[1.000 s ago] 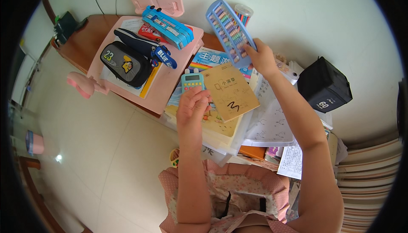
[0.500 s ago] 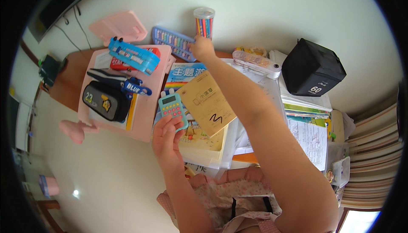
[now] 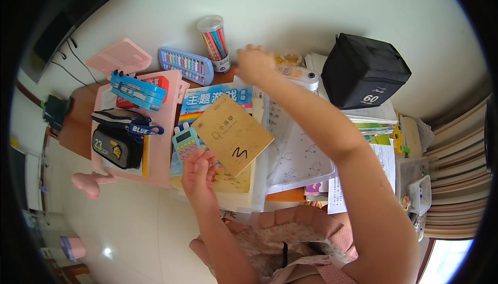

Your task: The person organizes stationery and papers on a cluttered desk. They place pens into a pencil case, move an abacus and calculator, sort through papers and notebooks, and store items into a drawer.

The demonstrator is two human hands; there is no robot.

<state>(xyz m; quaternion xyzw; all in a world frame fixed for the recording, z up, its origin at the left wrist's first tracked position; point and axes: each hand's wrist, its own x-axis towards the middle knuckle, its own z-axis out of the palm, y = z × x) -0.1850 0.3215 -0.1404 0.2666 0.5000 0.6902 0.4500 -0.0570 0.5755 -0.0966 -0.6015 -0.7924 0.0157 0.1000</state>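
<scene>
My right hand (image 3: 257, 65) is off to the right of a clear lidded jar of coloured pens (image 3: 213, 43), fingers outstretched and holding nothing. The jar stands against the wall beside a blue bead abacus (image 3: 185, 66). Over the lower end of a teal toy-like calculator (image 3: 185, 138), my left hand (image 3: 199, 178) is loosely curled with its fingers apart; whether it touches the calculator is unclear. The calculator lies on a blue activity book (image 3: 207, 97), next to a tan exercise book (image 3: 236, 133). A pale long pencil case (image 3: 295, 76) is partly behind my right wrist.
On the left, a pink tray table (image 3: 161, 154) bears a blue bus-shaped case (image 3: 137, 91) and a dark pencil case (image 3: 118, 146). A black cube-shaped bag (image 3: 363, 71) stands on stacked papers at the right. Clear bins (image 3: 417, 193) are near the striped curtain (image 3: 451, 180).
My right hand has let go of the pen jar, which now stands by the abacus, and has moved right. My left hand remains by the calculator. The whole view has shifted.
</scene>
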